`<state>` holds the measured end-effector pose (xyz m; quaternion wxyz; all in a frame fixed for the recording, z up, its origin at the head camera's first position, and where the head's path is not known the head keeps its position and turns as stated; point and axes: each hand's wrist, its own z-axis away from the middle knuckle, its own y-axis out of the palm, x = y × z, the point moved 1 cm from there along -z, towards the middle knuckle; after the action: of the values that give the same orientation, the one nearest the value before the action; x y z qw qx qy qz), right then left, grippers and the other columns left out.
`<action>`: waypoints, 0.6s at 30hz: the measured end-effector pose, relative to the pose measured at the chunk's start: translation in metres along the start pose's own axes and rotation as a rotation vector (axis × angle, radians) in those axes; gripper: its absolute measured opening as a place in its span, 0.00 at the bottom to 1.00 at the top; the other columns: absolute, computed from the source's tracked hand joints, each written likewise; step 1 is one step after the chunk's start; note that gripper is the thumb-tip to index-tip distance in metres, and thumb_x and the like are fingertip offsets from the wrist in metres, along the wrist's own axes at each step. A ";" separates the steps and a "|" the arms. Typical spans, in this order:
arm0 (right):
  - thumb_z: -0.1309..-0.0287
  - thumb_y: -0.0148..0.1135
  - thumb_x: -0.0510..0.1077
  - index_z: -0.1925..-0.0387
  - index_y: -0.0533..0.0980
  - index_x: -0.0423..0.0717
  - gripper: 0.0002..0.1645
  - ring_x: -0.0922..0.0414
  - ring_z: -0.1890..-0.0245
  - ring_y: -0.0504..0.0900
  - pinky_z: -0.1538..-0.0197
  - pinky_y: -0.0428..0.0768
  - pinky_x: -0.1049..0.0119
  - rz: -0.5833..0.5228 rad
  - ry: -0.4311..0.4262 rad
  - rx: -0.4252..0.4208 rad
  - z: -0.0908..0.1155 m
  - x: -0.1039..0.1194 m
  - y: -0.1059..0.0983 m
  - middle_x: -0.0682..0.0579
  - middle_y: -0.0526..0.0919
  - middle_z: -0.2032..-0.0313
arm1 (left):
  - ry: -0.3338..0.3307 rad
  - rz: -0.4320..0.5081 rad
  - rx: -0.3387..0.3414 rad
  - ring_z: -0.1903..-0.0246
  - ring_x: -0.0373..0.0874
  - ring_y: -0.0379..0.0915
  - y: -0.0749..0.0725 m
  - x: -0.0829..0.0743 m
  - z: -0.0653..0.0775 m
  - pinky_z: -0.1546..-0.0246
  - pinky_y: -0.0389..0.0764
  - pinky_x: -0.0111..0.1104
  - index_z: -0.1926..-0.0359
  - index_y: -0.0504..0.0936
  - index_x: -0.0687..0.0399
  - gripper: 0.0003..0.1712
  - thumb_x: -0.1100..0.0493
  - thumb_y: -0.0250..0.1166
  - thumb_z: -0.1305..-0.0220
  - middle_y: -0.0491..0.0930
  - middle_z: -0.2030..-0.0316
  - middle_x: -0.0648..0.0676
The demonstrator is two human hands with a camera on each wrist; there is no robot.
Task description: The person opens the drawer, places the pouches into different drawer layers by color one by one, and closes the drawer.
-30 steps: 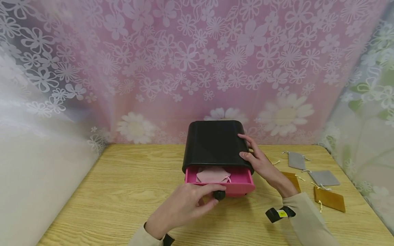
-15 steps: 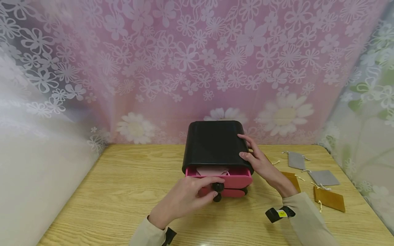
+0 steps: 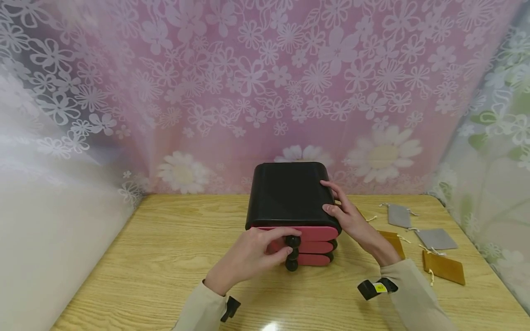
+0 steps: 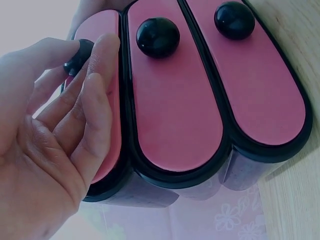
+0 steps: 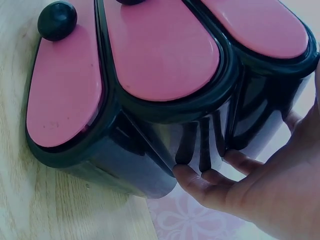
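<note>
A black drawer cabinet (image 3: pixel 290 191) with three pink drawer fronts stands on the wooden table, all its drawers closed. At the top drawer, my left hand (image 3: pixel 250 257) pinches the round black knob (image 4: pixel 80 56) between thumb and fingers. The top pink front (image 3: pixel 319 233) is flush with the cabinet. My right hand (image 3: pixel 352 223) rests against the cabinet's right side, thumb and index fingertip on the upper edge. In the right wrist view its other fingers (image 5: pixel 192 182) press on the glossy black side wall. The pouch seen earlier in the drawer is hidden.
Right of the cabinet lie grey drawstring pouches (image 3: pixel 435 239) and mustard-brown pouches (image 3: pixel 444 268) with pale cords; one brown pouch is partly behind my right forearm. A floral curtain (image 3: pixel 265 92) hangs behind the table (image 3: pixel 178 248), with more curtain at both sides.
My left hand has pushed the top drawer inward until its front met the cabinet, covering the pale pink pouch inside. The right hand has stayed at the cabinet's side.
</note>
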<state>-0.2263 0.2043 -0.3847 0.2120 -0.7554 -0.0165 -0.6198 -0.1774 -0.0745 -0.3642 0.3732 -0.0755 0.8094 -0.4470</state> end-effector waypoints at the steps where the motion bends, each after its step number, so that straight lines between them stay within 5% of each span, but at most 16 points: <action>1: 0.21 0.45 0.47 0.18 0.45 0.57 0.37 0.32 0.32 0.68 0.42 0.78 0.57 0.001 0.001 -0.001 0.000 0.000 0.000 0.32 0.57 0.28 | -0.003 -0.002 -0.001 0.88 0.28 0.53 0.000 0.000 -0.001 0.81 0.60 0.21 0.35 0.79 0.35 0.23 0.57 0.65 0.28 0.71 0.82 0.40; 8: 0.21 0.45 0.47 0.19 0.45 0.56 0.37 0.31 0.32 0.68 0.37 0.73 0.43 0.026 -0.010 -0.019 0.001 -0.001 0.002 0.32 0.57 0.29 | -0.017 -0.008 -0.009 0.87 0.28 0.55 0.000 0.004 -0.002 0.78 0.64 0.21 0.36 0.79 0.32 0.22 0.56 0.64 0.28 0.77 0.77 0.38; 15: 0.19 0.44 0.48 0.18 0.47 0.58 0.36 0.33 0.32 0.68 0.42 0.78 0.63 0.013 -0.029 -0.024 0.005 -0.003 0.002 0.34 0.55 0.26 | -0.044 0.011 -0.007 0.72 0.25 0.77 -0.002 0.006 0.000 0.65 0.80 0.22 0.36 0.79 0.32 0.22 0.55 0.64 0.28 0.87 0.61 0.40; 18: 0.20 0.46 0.48 0.19 0.50 0.59 0.35 0.33 0.30 0.67 0.40 0.79 0.54 0.050 -0.048 -0.057 0.011 -0.003 0.002 0.36 0.55 0.24 | -0.056 0.058 -0.011 0.63 0.27 0.82 -0.006 0.007 0.004 0.61 0.82 0.24 0.36 0.79 0.34 0.22 0.55 0.64 0.27 0.89 0.56 0.42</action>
<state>-0.2164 0.2066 -0.3897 0.2054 -0.7760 0.0151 -0.5961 -0.1807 -0.0832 -0.3645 0.4082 -0.0667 0.8028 -0.4294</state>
